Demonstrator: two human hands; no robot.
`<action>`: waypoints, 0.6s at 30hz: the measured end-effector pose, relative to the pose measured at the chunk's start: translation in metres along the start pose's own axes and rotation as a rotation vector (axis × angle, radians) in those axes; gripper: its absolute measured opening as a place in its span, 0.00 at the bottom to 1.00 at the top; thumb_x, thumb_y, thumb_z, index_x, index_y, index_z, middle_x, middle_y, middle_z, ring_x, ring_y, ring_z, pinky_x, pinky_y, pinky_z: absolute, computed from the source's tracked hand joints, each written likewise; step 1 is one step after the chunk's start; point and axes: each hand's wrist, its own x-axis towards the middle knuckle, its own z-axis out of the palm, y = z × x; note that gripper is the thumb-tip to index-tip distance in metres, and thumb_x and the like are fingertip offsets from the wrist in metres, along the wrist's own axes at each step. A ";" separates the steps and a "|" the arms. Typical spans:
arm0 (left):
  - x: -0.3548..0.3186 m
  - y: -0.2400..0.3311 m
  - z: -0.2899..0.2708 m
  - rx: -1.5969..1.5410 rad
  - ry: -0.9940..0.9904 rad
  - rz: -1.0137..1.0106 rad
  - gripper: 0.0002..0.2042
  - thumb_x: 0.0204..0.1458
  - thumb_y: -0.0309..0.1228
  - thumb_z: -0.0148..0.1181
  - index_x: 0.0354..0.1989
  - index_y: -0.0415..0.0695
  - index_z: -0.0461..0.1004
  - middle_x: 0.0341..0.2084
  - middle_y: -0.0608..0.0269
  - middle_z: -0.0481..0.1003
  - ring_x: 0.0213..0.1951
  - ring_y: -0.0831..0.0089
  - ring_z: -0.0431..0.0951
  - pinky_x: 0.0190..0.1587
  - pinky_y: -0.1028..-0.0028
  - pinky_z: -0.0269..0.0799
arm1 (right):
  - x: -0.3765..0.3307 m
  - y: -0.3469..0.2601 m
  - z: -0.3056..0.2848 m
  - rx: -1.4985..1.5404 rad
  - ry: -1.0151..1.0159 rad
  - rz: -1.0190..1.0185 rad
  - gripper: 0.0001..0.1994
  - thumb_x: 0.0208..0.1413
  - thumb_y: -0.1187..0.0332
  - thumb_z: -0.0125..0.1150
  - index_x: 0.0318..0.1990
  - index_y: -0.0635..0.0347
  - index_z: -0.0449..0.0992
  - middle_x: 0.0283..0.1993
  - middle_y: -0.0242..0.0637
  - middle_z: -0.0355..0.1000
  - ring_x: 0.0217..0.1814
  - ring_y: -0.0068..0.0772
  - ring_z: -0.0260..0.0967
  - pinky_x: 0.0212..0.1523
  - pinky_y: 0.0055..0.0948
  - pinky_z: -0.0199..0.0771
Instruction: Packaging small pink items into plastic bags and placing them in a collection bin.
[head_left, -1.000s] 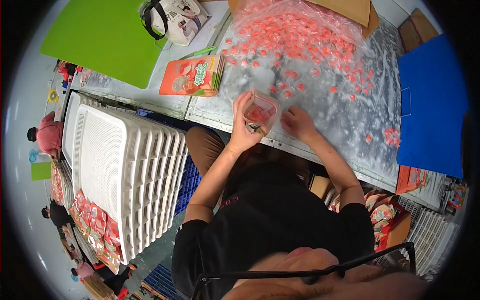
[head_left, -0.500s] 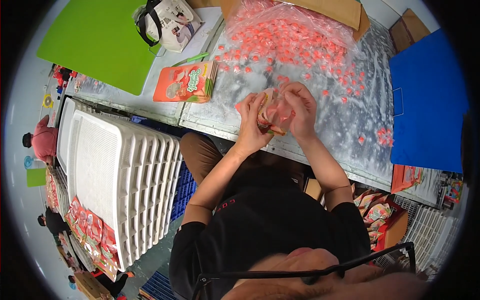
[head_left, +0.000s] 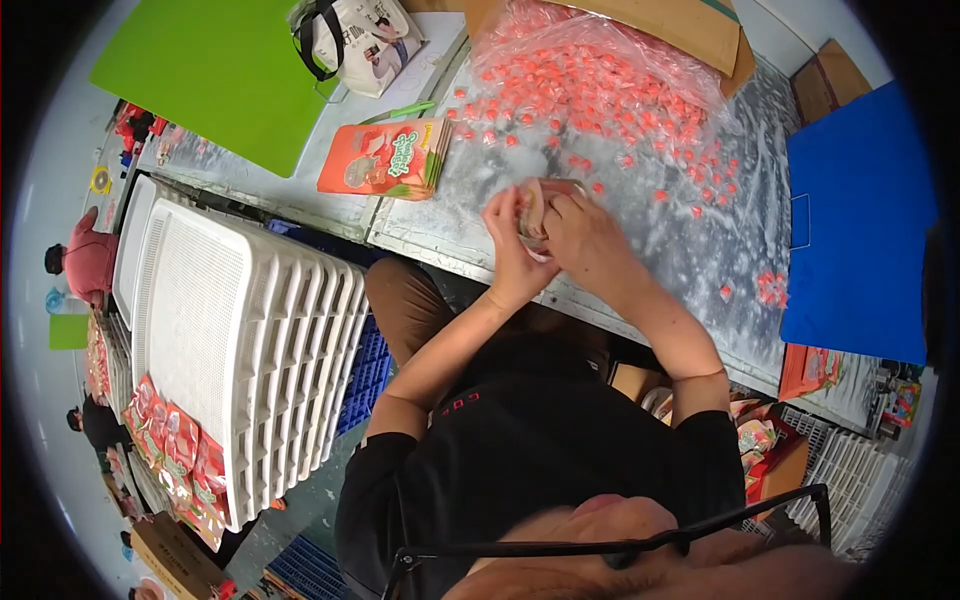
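Grey table [head_left: 690, 250] spreads out in front of the person, with white smears all over it. Over its near edge, the two hands meet at a small clear bag [head_left: 532, 215]. The left hand [head_left: 510, 245] is wrapped around the left side of the bag, with its fingers bent and pressed to it. The right hand [head_left: 592, 238] is on the right side of the bag, with its fingers curled over the top. Its fingertips are hidden, so I cannot tell if they pinch the bag or reach into it. So the bag sits right between the hands, touching both, and they hide much of it.

Past the hands lies a big heap of pink sweets [head_left: 610, 95], some in a big clear sheet [head_left: 690, 85] by a brown box [head_left: 665, 25]. A few loose ones lie near the bag. To the left of the bag, well apart from it, is a pile of flat red packs [head_left: 365, 165] with a green tool [head_left: 408, 110] just behind. White trays [head_left: 200, 300] stand stacked on the left. A blue board [head_left: 860, 220] is on the right, and a green board [head_left: 220, 80] is at the far left.
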 end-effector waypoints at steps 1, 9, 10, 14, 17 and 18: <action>0.001 0.005 -0.003 0.099 -0.056 0.063 0.60 0.27 0.28 0.81 0.71 0.41 0.44 0.59 0.45 0.53 0.60 0.47 0.59 0.63 0.57 0.57 | 0.005 0.004 0.001 -0.098 -0.141 -0.042 0.14 0.48 0.70 0.62 0.44 0.63 0.76 0.46 0.46 0.71 0.48 0.47 0.73 0.45 0.40 0.78; 0.067 0.005 -0.093 -0.521 -0.786 -0.515 0.46 0.30 0.19 0.76 0.66 0.39 0.63 0.59 0.52 0.71 0.47 0.73 0.78 0.47 0.72 0.74 | 0.009 0.008 -0.022 0.182 -0.185 -0.347 0.07 0.47 0.75 0.60 0.35 0.63 0.79 0.39 0.42 0.74 0.46 0.46 0.74 0.44 0.38 0.79; 0.064 -0.003 -0.094 -0.516 -0.775 -0.513 0.46 0.30 0.19 0.76 0.66 0.39 0.63 0.59 0.52 0.71 0.47 0.73 0.78 0.47 0.72 0.74 | 0.014 0.002 -0.027 0.163 -0.185 -0.403 0.09 0.46 0.76 0.60 0.37 0.63 0.79 0.39 0.42 0.74 0.47 0.47 0.74 0.43 0.40 0.79; 0.052 -0.010 -0.080 -0.517 -0.952 -0.599 0.16 0.37 0.13 0.70 0.39 0.33 0.82 0.60 0.49 0.70 0.43 0.76 0.78 0.42 0.73 0.76 | 0.020 -0.001 -0.024 0.074 -0.578 -0.249 0.09 0.48 0.76 0.59 0.38 0.61 0.79 0.39 0.44 0.75 0.45 0.48 0.75 0.43 0.43 0.78; 0.041 0.010 -0.073 -0.605 -0.770 -0.387 0.09 0.44 0.12 0.65 0.36 0.33 0.79 0.48 0.58 0.78 0.49 0.75 0.76 0.51 0.72 0.73 | 0.030 -0.005 -0.027 0.116 -0.800 -0.173 0.06 0.47 0.77 0.58 0.31 0.64 0.80 0.33 0.48 0.75 0.45 0.49 0.75 0.44 0.42 0.77; 0.032 0.005 -0.072 -0.602 -0.768 -0.390 0.09 0.44 0.12 0.65 0.36 0.33 0.79 0.48 0.58 0.78 0.49 0.75 0.76 0.51 0.72 0.73 | 0.032 -0.003 -0.023 0.151 -0.910 -0.127 0.07 0.48 0.76 0.58 0.34 0.64 0.79 0.35 0.49 0.75 0.45 0.50 0.74 0.44 0.42 0.77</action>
